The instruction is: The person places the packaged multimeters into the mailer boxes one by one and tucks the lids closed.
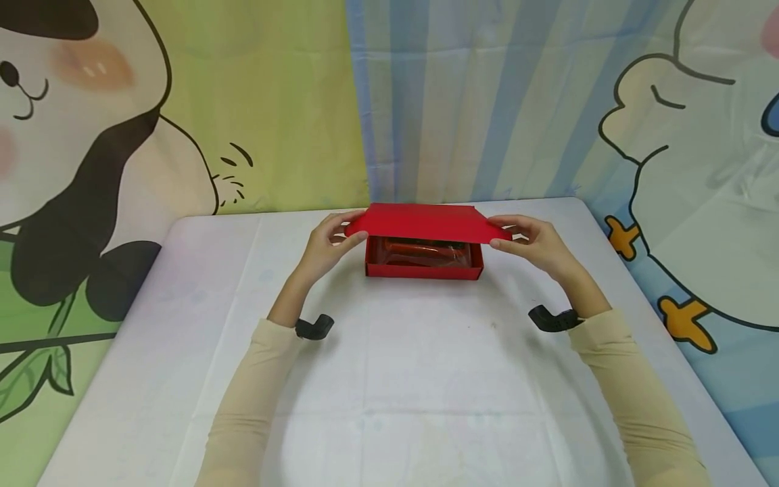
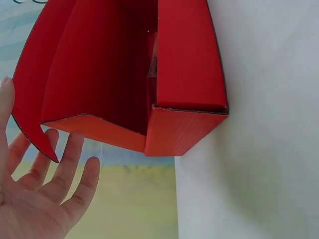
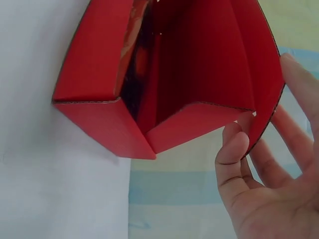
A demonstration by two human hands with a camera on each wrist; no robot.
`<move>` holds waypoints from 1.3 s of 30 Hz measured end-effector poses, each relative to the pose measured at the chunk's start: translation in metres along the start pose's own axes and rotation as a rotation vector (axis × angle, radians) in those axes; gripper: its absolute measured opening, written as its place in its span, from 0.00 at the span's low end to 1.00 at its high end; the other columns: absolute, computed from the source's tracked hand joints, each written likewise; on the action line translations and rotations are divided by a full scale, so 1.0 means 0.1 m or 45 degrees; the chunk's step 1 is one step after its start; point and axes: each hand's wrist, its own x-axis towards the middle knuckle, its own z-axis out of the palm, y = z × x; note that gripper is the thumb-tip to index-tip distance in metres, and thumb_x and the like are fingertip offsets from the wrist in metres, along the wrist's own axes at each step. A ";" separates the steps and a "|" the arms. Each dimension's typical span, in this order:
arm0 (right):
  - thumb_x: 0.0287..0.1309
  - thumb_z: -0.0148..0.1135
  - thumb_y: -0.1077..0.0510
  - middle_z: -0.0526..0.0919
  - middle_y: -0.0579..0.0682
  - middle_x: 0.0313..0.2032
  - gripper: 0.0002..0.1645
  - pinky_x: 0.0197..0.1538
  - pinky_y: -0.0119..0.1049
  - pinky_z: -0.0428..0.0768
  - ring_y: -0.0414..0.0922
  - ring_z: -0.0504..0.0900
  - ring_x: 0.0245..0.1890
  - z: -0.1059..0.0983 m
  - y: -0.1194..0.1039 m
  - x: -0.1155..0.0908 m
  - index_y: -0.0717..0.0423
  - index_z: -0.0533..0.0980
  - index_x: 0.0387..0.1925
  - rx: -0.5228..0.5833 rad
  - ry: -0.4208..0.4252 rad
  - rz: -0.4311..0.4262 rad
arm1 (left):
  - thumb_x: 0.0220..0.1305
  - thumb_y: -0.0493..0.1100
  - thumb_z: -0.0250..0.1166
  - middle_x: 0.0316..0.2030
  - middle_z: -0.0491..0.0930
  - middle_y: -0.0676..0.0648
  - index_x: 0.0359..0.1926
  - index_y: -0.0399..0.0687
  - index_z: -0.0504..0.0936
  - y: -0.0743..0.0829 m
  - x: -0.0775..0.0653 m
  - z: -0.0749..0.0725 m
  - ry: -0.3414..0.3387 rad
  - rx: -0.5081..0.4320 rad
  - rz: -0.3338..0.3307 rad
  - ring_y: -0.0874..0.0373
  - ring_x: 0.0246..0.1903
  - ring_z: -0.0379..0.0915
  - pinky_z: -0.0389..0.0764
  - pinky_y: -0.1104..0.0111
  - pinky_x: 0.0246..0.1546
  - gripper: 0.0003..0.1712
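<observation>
A red cardboard box (image 1: pixel 425 272) stands near the table's far edge, its hinged lid (image 1: pixel 426 223) raised at a slant. Inside lies something orange-red in clear plastic wrapping (image 1: pixel 429 253); the lid hides part of it, and its kind cannot be told. My left hand (image 1: pixel 322 247) pinches the left corner of the lid's front flap between thumb and fingers. At the opposite corner, my right hand (image 1: pixel 538 245) pinches the same flap. In the left wrist view the lid's side wing (image 2: pixel 99 130) stands partly out of the box, and the right wrist view shows the other wing (image 3: pixel 199 122) likewise.
A white cloth covers the table (image 1: pixel 426 379). Behind it hangs a cartoon-printed curtain (image 1: pixel 274 101), which also runs along the right side. Black camera mounts (image 1: pixel 315 328) sit at both wrists, below the beige sleeves (image 1: pixel 243 406).
</observation>
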 end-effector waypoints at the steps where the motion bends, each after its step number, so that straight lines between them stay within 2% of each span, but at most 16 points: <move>1: 0.60 0.67 0.52 0.75 0.53 0.59 0.31 0.43 0.26 0.80 0.47 0.74 0.50 0.00 0.01 -0.01 0.52 0.72 0.64 -0.006 -0.006 0.003 | 0.62 0.45 0.69 0.55 0.74 0.44 0.64 0.46 0.75 0.00 -0.01 0.00 -0.006 0.002 -0.004 0.50 0.52 0.76 0.79 0.68 0.48 0.29; 10: 0.59 0.68 0.53 0.74 0.54 0.60 0.33 0.44 0.23 0.79 0.49 0.72 0.53 0.03 0.08 -0.06 0.52 0.72 0.65 -0.047 -0.029 0.009 | 0.61 0.42 0.70 0.56 0.74 0.44 0.64 0.48 0.75 -0.07 -0.07 0.01 -0.036 -0.030 -0.047 0.49 0.52 0.76 0.80 0.71 0.48 0.30; 15: 0.60 0.68 0.53 0.74 0.56 0.60 0.32 0.45 0.21 0.78 0.49 0.71 0.54 0.06 0.12 -0.07 0.53 0.72 0.65 -0.073 -0.034 -0.045 | 0.60 0.41 0.70 0.58 0.73 0.43 0.65 0.47 0.74 -0.10 -0.11 0.02 -0.060 -0.088 -0.078 0.48 0.53 0.76 0.80 0.73 0.48 0.31; 19: 0.60 0.67 0.53 0.73 0.56 0.60 0.33 0.47 0.20 0.77 0.48 0.69 0.55 0.09 0.18 -0.09 0.53 0.71 0.66 -0.093 -0.070 -0.083 | 0.59 0.41 0.71 0.58 0.72 0.44 0.65 0.48 0.74 -0.14 -0.17 0.04 -0.083 -0.084 -0.102 0.50 0.53 0.75 0.80 0.73 0.49 0.32; 26: 0.58 0.69 0.60 0.73 0.58 0.59 0.34 0.48 0.21 0.76 0.49 0.70 0.55 0.17 0.26 -0.15 0.56 0.71 0.65 -0.059 -0.086 -0.128 | 0.58 0.38 0.72 0.59 0.72 0.43 0.64 0.46 0.74 -0.20 -0.26 0.07 -0.101 -0.080 -0.102 0.50 0.54 0.73 0.80 0.70 0.51 0.33; 32: 0.62 0.65 0.58 0.73 0.59 0.61 0.30 0.46 0.18 0.75 0.52 0.70 0.57 0.25 0.27 -0.17 0.57 0.71 0.65 -0.052 -0.038 -0.108 | 0.58 0.39 0.72 0.59 0.71 0.44 0.63 0.47 0.76 -0.25 -0.29 0.09 -0.089 -0.043 -0.060 0.52 0.53 0.71 0.81 0.71 0.48 0.31; 36: 0.65 0.62 0.56 0.74 0.59 0.61 0.27 0.45 0.18 0.75 0.53 0.72 0.57 0.33 0.32 -0.19 0.58 0.72 0.64 -0.031 0.022 -0.080 | 0.57 0.38 0.72 0.59 0.71 0.44 0.63 0.47 0.76 -0.30 -0.34 0.12 -0.074 -0.010 -0.031 0.52 0.49 0.72 0.82 0.65 0.48 0.32; 39: 0.65 0.62 0.56 0.75 0.59 0.60 0.26 0.46 0.19 0.75 0.52 0.72 0.56 0.39 0.37 -0.22 0.58 0.73 0.63 -0.001 0.048 -0.066 | 0.56 0.38 0.73 0.59 0.71 0.43 0.64 0.47 0.75 -0.34 -0.38 0.15 -0.075 0.000 -0.039 0.50 0.46 0.72 0.83 0.60 0.48 0.33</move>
